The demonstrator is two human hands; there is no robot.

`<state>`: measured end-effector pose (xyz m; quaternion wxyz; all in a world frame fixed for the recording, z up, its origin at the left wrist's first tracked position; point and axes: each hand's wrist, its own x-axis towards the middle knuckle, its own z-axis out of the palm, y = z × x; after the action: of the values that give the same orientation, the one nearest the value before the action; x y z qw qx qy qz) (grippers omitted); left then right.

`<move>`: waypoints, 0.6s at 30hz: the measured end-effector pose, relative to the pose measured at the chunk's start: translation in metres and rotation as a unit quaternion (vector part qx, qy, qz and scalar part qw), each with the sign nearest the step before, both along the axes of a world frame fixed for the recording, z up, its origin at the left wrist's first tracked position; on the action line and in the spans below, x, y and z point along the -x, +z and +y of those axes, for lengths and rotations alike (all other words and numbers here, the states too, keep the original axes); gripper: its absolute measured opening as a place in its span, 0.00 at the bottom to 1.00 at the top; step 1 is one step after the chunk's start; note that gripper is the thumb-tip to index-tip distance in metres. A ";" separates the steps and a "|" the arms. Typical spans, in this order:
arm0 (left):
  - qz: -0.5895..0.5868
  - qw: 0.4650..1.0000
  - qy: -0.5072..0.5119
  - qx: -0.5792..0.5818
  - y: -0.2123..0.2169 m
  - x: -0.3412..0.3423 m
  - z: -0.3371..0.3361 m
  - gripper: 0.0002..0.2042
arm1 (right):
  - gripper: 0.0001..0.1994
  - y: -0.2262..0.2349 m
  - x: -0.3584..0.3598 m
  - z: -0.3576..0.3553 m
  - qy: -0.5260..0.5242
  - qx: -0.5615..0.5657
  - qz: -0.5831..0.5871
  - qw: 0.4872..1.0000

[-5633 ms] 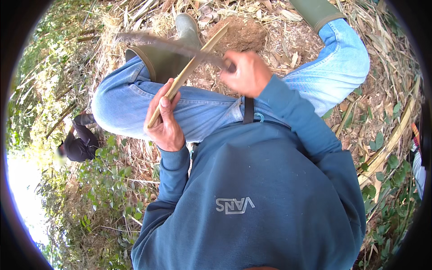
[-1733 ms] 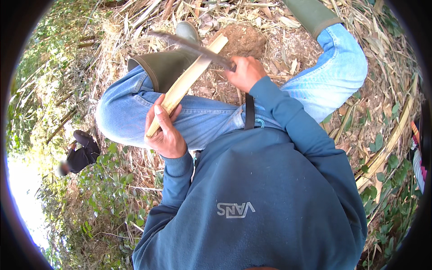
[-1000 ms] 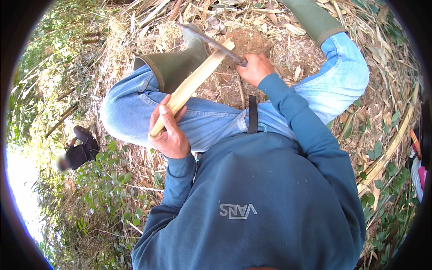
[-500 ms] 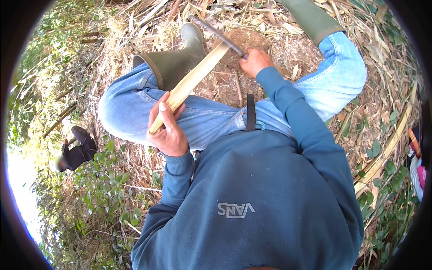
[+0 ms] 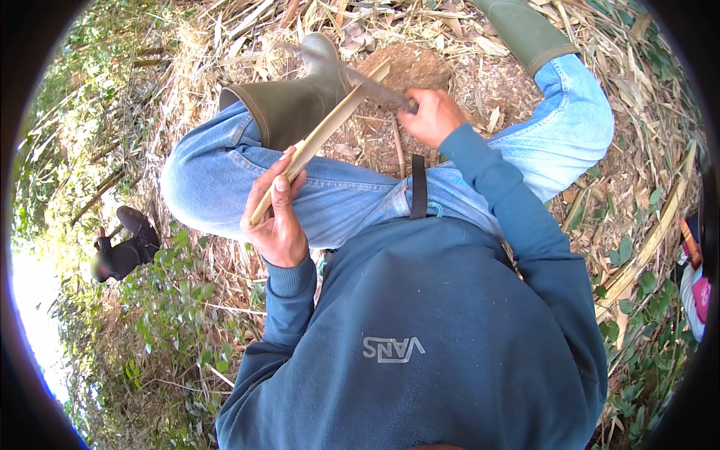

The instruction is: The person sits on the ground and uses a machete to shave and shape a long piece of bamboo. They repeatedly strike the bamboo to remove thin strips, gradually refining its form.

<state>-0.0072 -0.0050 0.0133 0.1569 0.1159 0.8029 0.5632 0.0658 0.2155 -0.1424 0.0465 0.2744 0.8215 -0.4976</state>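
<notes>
My left hand [image 5: 279, 225] is closed around the lower end of a pale yellow bamboo-like strip [image 5: 328, 129], thumb on top. The strip slants up and to the right above my bent left leg. My right hand [image 5: 433, 117] is wrapped round the near end of a long, dark knife [image 5: 351, 74], and its fist covers the handle. Motion blurs the blade, which points up and left and crosses the strip near its far end. Whether the edge touches the strip I cannot tell.
A brown mound [image 5: 412, 66] lies between my green rubber boots [image 5: 296, 109]. Dry leaves and shavings litter the ground. A dark-clothed person [image 5: 133, 244] is at the left, beside green plants. Long pale strips [image 5: 637, 262] and a pink-and-white item [image 5: 697, 296] lie at the right.
The strip has rolled in my left hand, showing a narrower side, and its tip is slightly farther right. My right hand has moved a little right and down, the blade now blurred.
</notes>
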 end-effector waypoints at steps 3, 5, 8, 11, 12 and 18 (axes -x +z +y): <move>0.015 1.000 -0.004 0.011 -0.001 0.000 0.001 0.16 | 0.12 -0.002 0.002 0.002 0.017 -0.004 -0.005 1.000; 0.023 1.000 -0.002 0.009 -0.002 0.002 0.001 0.17 | 0.11 0.021 -0.001 -0.002 0.047 0.008 0.017 0.999; 0.020 1.000 -0.009 0.008 -0.003 0.001 -0.001 0.17 | 0.11 -0.002 0.000 -0.005 0.009 0.003 0.014 1.000; 0.024 1.000 -0.010 0.016 -0.003 0.001 0.003 0.17 | 0.14 -0.017 0.007 0.012 0.005 -0.002 -0.075 0.997; 0.028 0.999 -0.011 0.015 -0.003 0.002 0.003 0.17 | 0.15 -0.017 0.008 0.015 0.015 -0.002 -0.103 0.995; 0.019 1.000 -0.016 0.006 -0.001 0.002 0.000 0.14 | 0.15 -0.019 0.006 0.009 0.000 -0.009 -0.074 0.997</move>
<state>-0.0088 -0.0049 0.0120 0.1510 0.1385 0.8072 0.5536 0.0599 0.2247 -0.1611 0.1048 0.3106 0.8203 -0.4686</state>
